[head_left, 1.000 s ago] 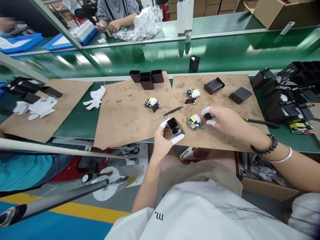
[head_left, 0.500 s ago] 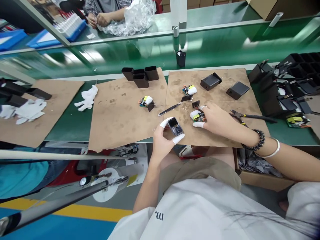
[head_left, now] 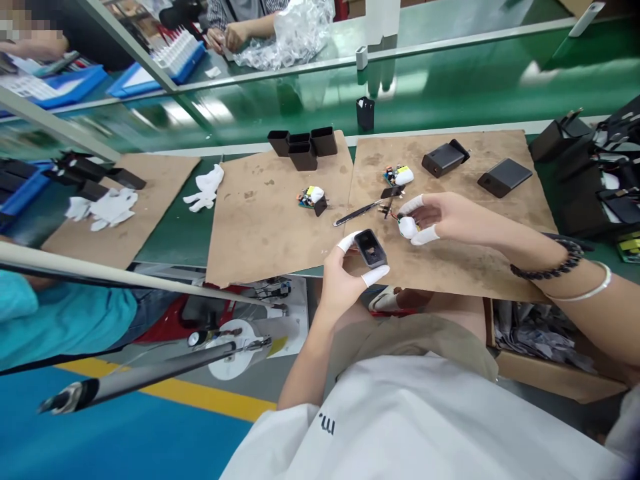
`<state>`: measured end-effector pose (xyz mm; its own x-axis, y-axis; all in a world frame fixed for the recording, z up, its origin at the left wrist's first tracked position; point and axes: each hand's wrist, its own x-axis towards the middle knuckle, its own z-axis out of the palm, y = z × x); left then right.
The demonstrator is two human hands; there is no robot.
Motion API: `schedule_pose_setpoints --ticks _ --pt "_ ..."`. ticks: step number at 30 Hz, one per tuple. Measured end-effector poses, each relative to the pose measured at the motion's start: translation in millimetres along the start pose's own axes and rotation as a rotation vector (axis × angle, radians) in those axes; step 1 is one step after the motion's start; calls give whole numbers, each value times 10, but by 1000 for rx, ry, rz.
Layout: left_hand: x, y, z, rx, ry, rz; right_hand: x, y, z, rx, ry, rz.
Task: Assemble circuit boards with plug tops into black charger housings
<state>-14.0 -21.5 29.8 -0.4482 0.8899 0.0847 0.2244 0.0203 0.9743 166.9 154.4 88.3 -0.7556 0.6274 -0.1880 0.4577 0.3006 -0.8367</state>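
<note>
Two hands at the tabletop (head_left: pixel 165 233), each holding a small part.

Brown cardboard (head_left: pixel 450 267) covers the tabletop, with three open black shells (head_left: pixel 303 147) at 12 o'clock and two closed chargers (head_left: pixel 504 177) towards 2. The left hand (head_left: pixel 345 277) pinches an open black casing (head_left: pixel 371 248) between capped thumb and forefinger, at the near edge. At its 2 o'clock, just apart, the right hand (head_left: pixel 445 220) grips a white-topped circuit board (head_left: pixel 407 227) above the cardboard. Tweezers (head_left: pixel 356 214) lie just beyond.
</note>
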Motion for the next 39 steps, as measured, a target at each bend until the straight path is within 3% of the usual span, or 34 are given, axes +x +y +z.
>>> schedule_pose_setpoints --ticks 2,4,7,13,17,27,34,39 --pt "-60 97 17 -2 -1 -33 -147 -19 26 380 -38 -17" --pt "-121 198 48 9 -24 -33 -334 -68 94 641 19 -88" --pt "-204 345 107 42 -70 30 -610 -160 224 780 177 -241" --pt "-317 572 181 114 -109 190 -940 -175 401 546 373 -448" --pt "-343 633 175 147 -139 251 -1018 -157 421 449 350 -531" --pt "-349 561 183 189 -152 379 -1098 -97 458 426 367 -497" --pt "-345 554 179 234 -149 404 -1043 -125 436 323 333 -632" --pt "-330 520 194 235 -151 404 -999 -114 430 284 347 -627"
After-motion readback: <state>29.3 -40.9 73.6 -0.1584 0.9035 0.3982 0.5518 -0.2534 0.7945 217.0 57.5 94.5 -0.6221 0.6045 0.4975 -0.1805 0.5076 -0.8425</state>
